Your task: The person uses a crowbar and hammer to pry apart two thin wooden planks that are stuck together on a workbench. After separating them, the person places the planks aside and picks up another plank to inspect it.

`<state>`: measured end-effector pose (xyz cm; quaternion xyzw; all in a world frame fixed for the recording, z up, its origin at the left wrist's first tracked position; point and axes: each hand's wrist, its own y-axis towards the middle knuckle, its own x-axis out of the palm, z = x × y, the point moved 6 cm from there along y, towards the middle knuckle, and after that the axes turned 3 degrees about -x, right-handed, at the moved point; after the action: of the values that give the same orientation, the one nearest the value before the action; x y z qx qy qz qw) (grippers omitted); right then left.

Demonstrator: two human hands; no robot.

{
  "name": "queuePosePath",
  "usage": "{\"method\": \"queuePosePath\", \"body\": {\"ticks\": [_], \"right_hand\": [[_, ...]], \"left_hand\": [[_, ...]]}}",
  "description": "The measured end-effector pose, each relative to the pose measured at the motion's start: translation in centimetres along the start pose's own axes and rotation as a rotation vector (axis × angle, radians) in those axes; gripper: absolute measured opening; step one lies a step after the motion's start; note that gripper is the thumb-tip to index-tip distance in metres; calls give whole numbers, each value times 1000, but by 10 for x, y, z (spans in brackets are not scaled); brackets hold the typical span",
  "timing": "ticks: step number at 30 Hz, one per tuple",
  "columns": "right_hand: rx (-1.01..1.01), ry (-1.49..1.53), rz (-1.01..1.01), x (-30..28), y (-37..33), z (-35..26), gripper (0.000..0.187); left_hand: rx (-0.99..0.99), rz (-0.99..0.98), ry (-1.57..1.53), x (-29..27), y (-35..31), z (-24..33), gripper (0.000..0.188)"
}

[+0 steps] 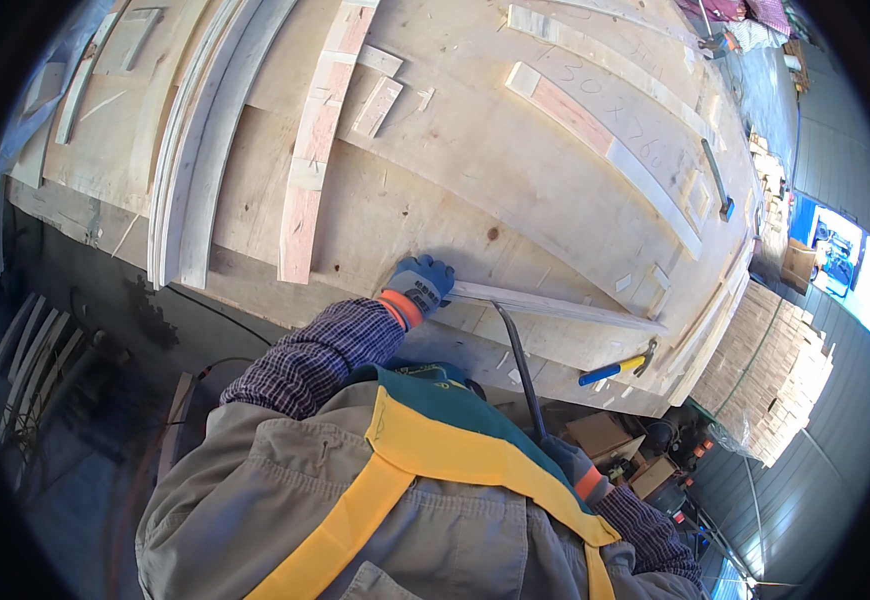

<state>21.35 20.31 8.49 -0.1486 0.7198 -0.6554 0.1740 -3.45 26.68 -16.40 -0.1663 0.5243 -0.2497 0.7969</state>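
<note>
My left hand (421, 286), in a blue-grey glove with an orange cuff, is closed round the left end of a narrow wooden strip (565, 306). The strip lies along the near side of a plywood-topped table (415, 215). Lower right, my right hand (569, 466), gloved alike, grips a dark pry bar (521, 362). That bar slants up to the left, and its bent tip meets the strip just right of my left hand; whether it is hooked under the wood I cannot tell. My right fingers are partly hidden by the apron.
A claw hammer (615, 371) with a blue and yellow handle lies near the table edge; another hammer (719, 180) lies farther right. Long boards (300, 190) and wood scraps (378, 107) are spread about. Stacked timber (770, 360) stands at right. Another person's gloved hand (723, 42) shows far right.
</note>
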Motion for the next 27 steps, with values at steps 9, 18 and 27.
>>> {"method": "queuePosePath", "body": {"ticks": [9, 18, 27], "right_hand": [[-135, -240, 213, -18, 5, 8, 34], [-375, -188, 129, -45, 57, 100, 36], [81, -352, -28, -17, 24, 68, 45]], "left_hand": [[46, 68, -9, 8, -1, 0, 47], [40, 59, -11, 13, 0, 0, 43], [40, 348, 99, 18, -14, 6, 38]]}}
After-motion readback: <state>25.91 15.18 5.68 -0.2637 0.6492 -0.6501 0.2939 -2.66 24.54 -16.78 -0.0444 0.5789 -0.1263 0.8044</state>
